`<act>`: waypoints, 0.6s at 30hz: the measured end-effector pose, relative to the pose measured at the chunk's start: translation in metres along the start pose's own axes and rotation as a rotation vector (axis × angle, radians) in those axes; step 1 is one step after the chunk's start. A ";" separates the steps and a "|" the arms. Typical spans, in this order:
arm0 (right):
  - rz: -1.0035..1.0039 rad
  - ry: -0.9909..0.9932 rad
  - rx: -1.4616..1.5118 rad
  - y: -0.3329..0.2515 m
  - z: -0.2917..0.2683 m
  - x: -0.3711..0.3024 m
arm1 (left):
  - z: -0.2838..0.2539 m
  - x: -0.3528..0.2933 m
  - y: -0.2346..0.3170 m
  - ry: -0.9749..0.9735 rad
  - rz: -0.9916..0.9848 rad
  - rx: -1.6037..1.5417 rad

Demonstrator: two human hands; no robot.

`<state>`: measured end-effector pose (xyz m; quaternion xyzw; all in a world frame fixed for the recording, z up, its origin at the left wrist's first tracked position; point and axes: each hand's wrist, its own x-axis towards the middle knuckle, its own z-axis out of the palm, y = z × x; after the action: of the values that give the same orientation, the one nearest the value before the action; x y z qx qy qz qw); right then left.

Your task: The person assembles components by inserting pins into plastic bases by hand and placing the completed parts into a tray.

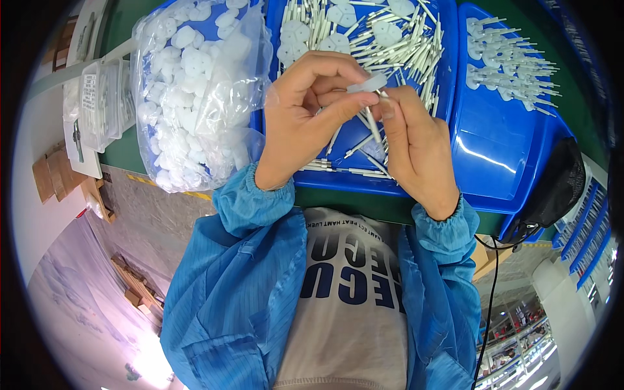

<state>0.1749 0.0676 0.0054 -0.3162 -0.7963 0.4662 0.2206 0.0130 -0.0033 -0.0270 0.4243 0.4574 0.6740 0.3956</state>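
Pinched between the thumb and fingers of my left hand [305, 107] is a translucent white plastic disc [367, 84]. My right hand [416, 133] meets it from the other side, its thumb and fingers closed on a thin white rod [370, 123] that slants down below the disc. Whether the rod is seated in the disc is hidden by my fingers. Both hands are over the middle blue tray [344, 184], where many loose white rods [416, 58] and several white discs [388, 34] lie.
At the left, a clear plastic bag [195, 104] full of white discs rests on a blue tray. Disc-and-rod pieces [510, 65] stand in rows in the right blue tray [491, 156]. A black mesh pouch [559, 185] with a cable and clear plastic boxes [101, 104] flank the trays.
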 end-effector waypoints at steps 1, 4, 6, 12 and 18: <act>-0.006 0.001 0.000 0.001 -0.001 0.001 | -0.002 0.000 0.000 -0.003 -0.026 -0.045; 0.001 -0.080 0.129 0.008 -0.003 0.001 | -0.004 0.001 0.001 -0.023 -0.036 -0.025; 0.436 -0.310 0.972 0.018 -0.005 -0.002 | -0.005 0.002 0.003 -0.031 -0.080 -0.054; 0.073 -0.055 0.203 0.002 -0.002 0.000 | -0.007 0.004 0.006 -0.047 -0.097 0.000; -0.160 0.135 -0.297 0.000 0.007 -0.010 | -0.004 0.008 0.014 -0.077 0.027 0.145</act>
<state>0.1772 0.0563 0.0020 -0.3116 -0.8623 0.3019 0.2610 0.0049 -0.0006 -0.0129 0.4837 0.4837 0.6274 0.3721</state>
